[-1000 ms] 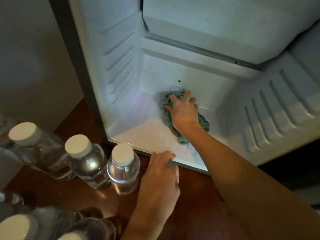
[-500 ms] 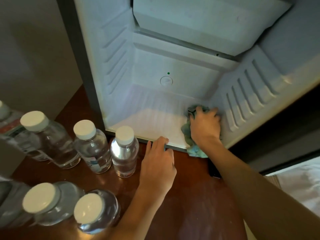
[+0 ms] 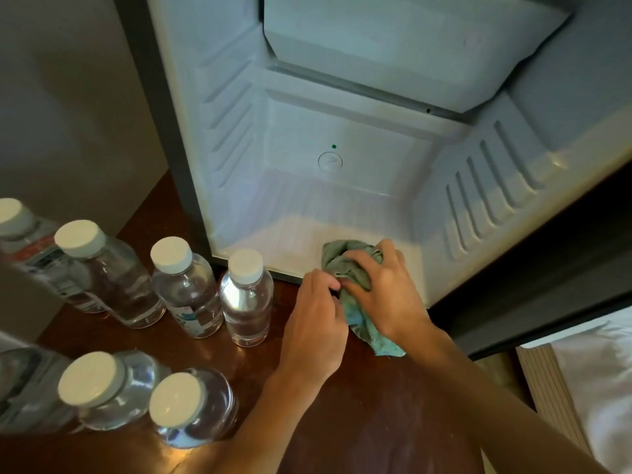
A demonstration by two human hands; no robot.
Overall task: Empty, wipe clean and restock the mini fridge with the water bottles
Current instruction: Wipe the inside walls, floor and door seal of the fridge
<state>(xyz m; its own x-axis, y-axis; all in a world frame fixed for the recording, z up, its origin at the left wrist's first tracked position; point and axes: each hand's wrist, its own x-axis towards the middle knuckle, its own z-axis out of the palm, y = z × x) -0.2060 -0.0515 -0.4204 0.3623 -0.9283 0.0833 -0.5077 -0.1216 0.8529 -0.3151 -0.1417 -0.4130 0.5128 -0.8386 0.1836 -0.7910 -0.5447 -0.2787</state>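
Observation:
The open mini fridge [image 3: 342, 213] stands on a dark wooden surface [image 3: 342, 422], and its white inside holds no bottles. At the fridge's front lip my right hand [image 3: 386, 289] grips a crumpled green cloth [image 3: 355, 313]. My left hand [image 3: 314, 323] is beside it, fingers curled and pinching the cloth's left edge. Several clear water bottles with white caps stand upright to the left, the nearest to the fridge being one bottle [image 3: 246, 299] just left of my left hand.
More bottles [image 3: 184, 408] stand at the lower left on the wood. A grey wall panel [image 3: 68, 114] is at the left. The dark fridge door [image 3: 547, 285] opens to the right, with white bedding [image 3: 595, 378] beyond it.
My right hand dragged the cloth from the fridge's back, across to the right, then to the front lip. My left hand left the fridge edge and took hold of the cloth.

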